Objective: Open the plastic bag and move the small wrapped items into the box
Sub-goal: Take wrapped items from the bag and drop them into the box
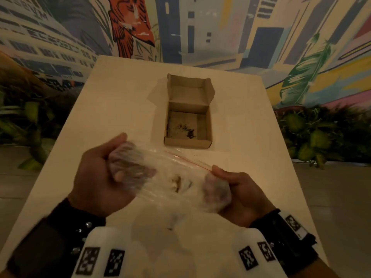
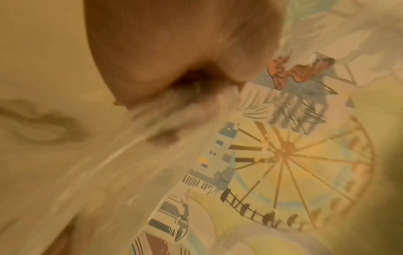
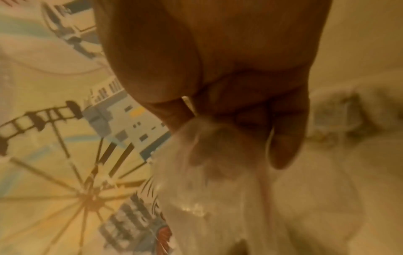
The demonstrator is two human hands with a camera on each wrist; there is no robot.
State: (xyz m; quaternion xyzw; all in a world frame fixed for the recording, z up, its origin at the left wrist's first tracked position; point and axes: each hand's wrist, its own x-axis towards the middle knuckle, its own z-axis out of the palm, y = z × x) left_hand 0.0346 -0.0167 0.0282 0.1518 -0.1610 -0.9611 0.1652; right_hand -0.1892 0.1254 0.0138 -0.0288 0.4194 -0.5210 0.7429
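I hold a clear plastic zip bag [image 1: 170, 177] with a thin red seal line above the near part of the table. My left hand [image 1: 106, 173] grips its left end, fingers curled behind the plastic. My right hand [image 1: 230, 187] pinches its right end near the seal. Small pale wrapped items [image 1: 177, 183] show blurred through the middle of the bag. The open cardboard box [image 1: 187, 125] stands farther back at the table's centre, lid flap raised, dark crumbs on its floor. Both wrist views are blurred: my left hand [image 2: 174, 69] and my right hand [image 3: 240, 112] each clutch crumpled plastic bag [image 3: 218, 189].
The pale table [image 1: 251, 137] is narrow, with its side edges close on the left and right. Green plants [image 1: 321, 135] line the floor on both sides. A painted mural wall [image 1: 200, 27] rises behind the table's far edge.
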